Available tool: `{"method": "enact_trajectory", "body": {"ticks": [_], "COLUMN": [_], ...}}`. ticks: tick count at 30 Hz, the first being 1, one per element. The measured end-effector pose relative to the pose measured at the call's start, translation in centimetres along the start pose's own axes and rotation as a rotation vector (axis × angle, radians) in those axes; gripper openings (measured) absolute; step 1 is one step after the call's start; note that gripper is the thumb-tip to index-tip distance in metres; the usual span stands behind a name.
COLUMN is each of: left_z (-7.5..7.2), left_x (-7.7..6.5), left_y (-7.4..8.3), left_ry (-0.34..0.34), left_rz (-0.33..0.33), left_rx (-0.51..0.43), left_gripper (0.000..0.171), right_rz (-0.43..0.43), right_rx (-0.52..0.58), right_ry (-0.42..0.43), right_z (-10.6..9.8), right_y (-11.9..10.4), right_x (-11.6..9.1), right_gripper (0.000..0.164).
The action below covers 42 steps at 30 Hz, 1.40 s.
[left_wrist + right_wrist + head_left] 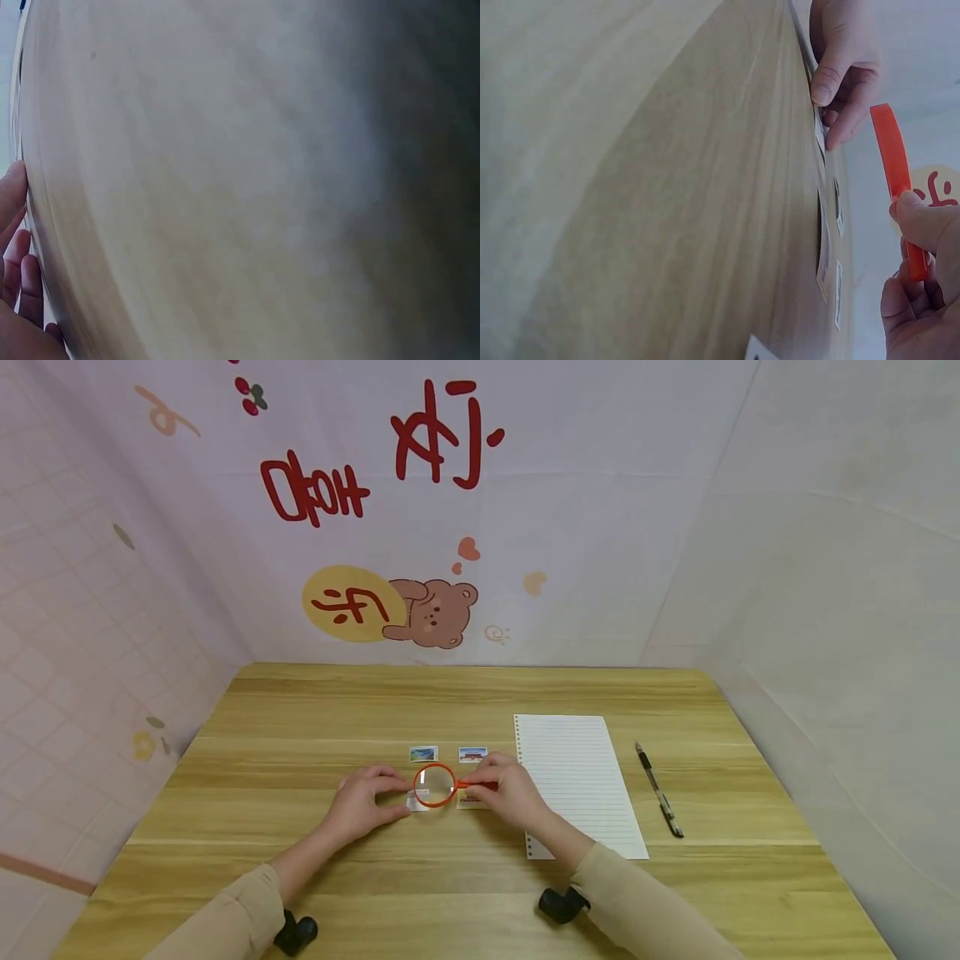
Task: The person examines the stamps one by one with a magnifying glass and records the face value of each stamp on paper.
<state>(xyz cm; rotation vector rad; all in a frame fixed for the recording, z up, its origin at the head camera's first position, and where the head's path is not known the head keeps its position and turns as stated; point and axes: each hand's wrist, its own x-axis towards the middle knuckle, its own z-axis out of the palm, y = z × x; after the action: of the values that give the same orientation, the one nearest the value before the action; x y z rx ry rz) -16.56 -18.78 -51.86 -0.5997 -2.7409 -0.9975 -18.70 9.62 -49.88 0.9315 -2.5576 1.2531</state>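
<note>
My right hand (pixel 512 787) pinches the handle of a red-rimmed magnifying glass (pixel 435 786) between thumb and fingers. In the right wrist view the magnifying glass (pixel 890 150) is seen edge-on, raised above the table. Its lens overlaps a small pale stamp-like card (pixel 415 805) at lower left in the head view. At that card's left side, my left hand (pixel 362 802) touches it with extended thumb and fingers. Another card (pixel 470 802) lies partly behind the right hand. Farther back are a green-blue picture card (pixel 423 754) and one showing a red building (pixel 472 755).
A lined sheet of paper (pixel 573 777) with punched holes lies on the wooden table (pixel 360 885), right of the cards and partly beneath the right forearm. Beyond it rests a black pen (pixel 660 789). Printed cloth walls (pixel 600 510) stand behind the table and along both sides.
</note>
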Motion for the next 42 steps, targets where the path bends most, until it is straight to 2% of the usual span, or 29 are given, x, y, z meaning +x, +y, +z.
{"method": "enact_trajectory", "body": {"ticks": [20,35,42], "left_z": [-0.1,0.1,0.2], "left_x": [0.1,0.0,0.0], "left_y": [0.0,-0.2,-0.2], "left_ry": [-0.008,0.006,0.007], "left_rz": [0.023,0.027,0.021], "left_rx": [0.019,0.005,-0.006], "left_gripper": [0.028,0.031,0.030], "right_rz": [-0.012,-0.061,-0.044], "right_rx": [-0.021,-0.052,-0.053], "right_ry": [-0.027,-0.018,-0.025], "right_z": [1.6,2.3,2.4], "right_y": [-0.3,0.0,-0.1], "right_x": [0.1,0.4,0.2], "right_gripper": [0.012,0.014,0.014]}}
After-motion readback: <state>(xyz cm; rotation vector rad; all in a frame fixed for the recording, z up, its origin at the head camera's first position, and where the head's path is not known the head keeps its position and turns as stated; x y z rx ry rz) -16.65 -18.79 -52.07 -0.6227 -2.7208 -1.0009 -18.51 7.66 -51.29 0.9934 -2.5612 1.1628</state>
